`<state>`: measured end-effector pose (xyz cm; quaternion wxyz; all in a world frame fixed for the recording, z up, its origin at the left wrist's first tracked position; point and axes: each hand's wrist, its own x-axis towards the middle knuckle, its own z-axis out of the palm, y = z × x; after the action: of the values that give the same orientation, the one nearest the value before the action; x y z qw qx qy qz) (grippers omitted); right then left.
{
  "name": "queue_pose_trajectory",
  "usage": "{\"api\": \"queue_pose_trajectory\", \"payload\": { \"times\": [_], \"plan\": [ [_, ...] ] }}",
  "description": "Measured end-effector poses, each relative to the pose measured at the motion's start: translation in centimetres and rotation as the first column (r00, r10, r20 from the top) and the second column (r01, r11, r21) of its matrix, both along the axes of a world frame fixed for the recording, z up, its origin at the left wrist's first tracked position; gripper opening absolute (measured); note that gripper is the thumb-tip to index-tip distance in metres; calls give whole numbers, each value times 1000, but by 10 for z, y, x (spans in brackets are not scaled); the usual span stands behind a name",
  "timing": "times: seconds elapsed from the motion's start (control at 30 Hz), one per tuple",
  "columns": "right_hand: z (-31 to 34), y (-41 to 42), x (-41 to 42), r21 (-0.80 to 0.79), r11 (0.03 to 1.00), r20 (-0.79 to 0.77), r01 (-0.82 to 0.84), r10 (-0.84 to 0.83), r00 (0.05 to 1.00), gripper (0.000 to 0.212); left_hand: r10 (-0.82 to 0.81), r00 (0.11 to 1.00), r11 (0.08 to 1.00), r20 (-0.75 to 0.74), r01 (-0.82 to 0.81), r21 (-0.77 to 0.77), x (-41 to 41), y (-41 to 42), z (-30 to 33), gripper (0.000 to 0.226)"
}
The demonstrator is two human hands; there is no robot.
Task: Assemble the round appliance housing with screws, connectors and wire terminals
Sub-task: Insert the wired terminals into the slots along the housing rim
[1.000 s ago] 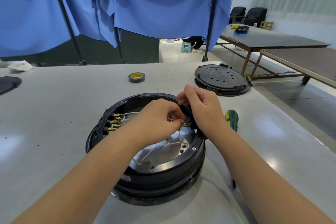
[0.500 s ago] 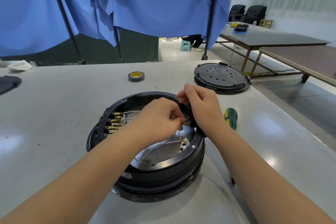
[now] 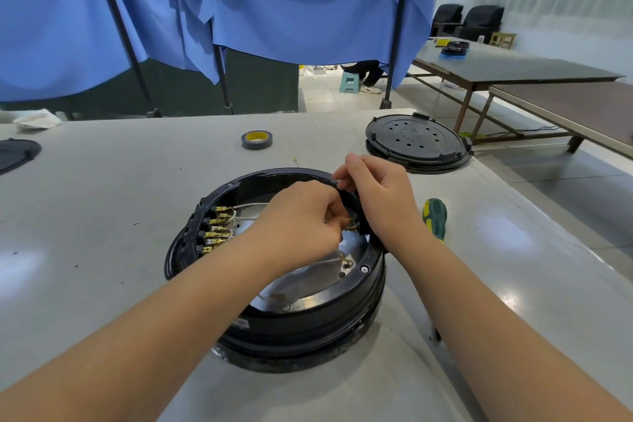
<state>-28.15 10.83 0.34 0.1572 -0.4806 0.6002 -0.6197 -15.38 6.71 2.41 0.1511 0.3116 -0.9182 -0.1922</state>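
Black round housing (image 3: 301, 325) nearest on the grey table (image 3: 102, 216). Left hand (image 3: 301, 219) inside, pinching a terminal (image 3: 351, 224) at the right rim; right hand (image 3: 380, 195) pinching a wire above it. Screwdriver (image 3: 434, 217) right; lid (image 3: 416, 140), tape (image 3: 257, 139) farther.

Both hands close together — left hand (image 3: 301, 216) fingers curled, right hand (image 3: 380, 195) pinching.

Bright, soft glare, sharp, wide-angle edge bending
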Motion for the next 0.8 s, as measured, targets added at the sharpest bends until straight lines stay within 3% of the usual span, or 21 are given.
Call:
{"api": "queue_pose_trajectory", "payload": {
  "times": [0.27,0.57,0.8],
  "plan": [
    [-1,-2,-1,-10,1000,7,-1,1,1000,36,-43,999,985,22,46,-169,3,3,1,12],
    [-3,-3,-3,-15,1000,6,0,0,1000,34,-24,999,996,27,26,-85,-1,2,1,11],
    [-5,-4,-5,-31,999,-10,19,-19,1000,35,-44,998,999,-55,45,27,3,-2,-1,13]
  ]
}}
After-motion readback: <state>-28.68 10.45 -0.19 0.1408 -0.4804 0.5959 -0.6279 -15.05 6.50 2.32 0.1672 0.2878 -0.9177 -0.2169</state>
